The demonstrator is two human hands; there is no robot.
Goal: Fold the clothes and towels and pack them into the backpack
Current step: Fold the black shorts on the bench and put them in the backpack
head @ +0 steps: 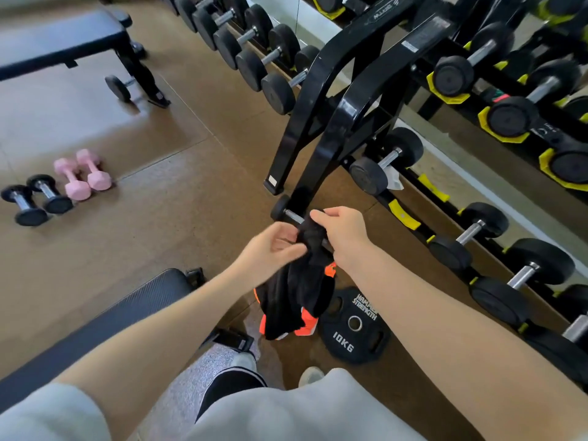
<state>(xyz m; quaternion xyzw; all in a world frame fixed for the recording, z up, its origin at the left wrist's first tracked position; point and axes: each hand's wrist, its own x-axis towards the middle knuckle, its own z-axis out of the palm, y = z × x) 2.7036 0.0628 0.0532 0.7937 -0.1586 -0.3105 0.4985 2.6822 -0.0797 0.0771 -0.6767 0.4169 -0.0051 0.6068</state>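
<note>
— What could go wrong here?

— The black garment with orange trim (294,300) hangs in mid-air from both hands, bunched at the top, not spread. The right hand (342,232) has its fingers curled over the bunched top edge; the left hand (273,249) pinches the same bunch just beside it, thumb against the cloth. With both grips that close together, the rest dangles as a twisted clump, so I judge a fold started from here would come out crooked.

— Anything below to catch on?

— Its lower hem hangs close over a 10KG weight plate (354,326) on the floor and just in front of a small dumbbell (288,214) (the bar passes behind the hands). The loose cloth could drag on either one.

— What can't you make out?

— Whether it is a shirt or shorts; the folds hide its shape. The right fingertips are buried in fabric. No backpack is in view, nor any towels. A padded bench (95,319) lies at the lower left, partly cut off.
</note>
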